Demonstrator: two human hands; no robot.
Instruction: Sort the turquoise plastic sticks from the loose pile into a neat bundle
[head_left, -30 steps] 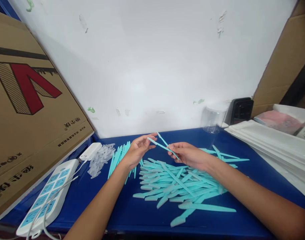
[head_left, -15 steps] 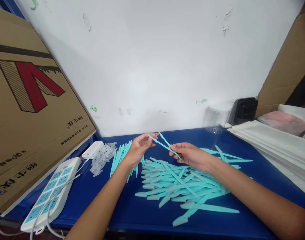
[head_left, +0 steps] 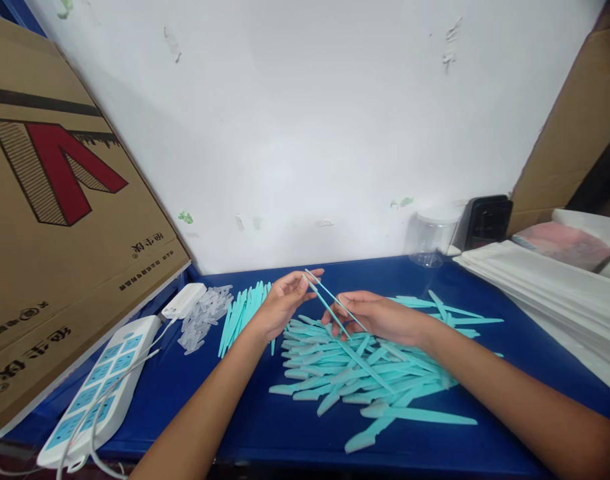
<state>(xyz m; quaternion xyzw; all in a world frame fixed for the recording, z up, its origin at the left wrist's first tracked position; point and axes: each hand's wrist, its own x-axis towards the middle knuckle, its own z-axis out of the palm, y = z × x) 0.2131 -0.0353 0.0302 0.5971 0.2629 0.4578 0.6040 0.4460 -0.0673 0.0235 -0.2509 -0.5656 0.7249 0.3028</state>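
Turquoise sticks (head_left: 329, 309), two, above loose pile (head_left: 309, 363); left hand (head_left: 283, 305) pinching tips, right hand (head_left: 379, 317) at lower ends, grip unclear

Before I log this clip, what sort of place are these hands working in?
Probably a small workshop or packing-room workstation, though most of the room is out of view. Showing it: a blue table with a heap of turquoise sticks, and a large printed cardboard box standing at its left.

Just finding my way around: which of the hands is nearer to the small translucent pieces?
Left: the left hand is to the right of the small translucent pieces, past a row of teal sticks; the right hand is farther right.
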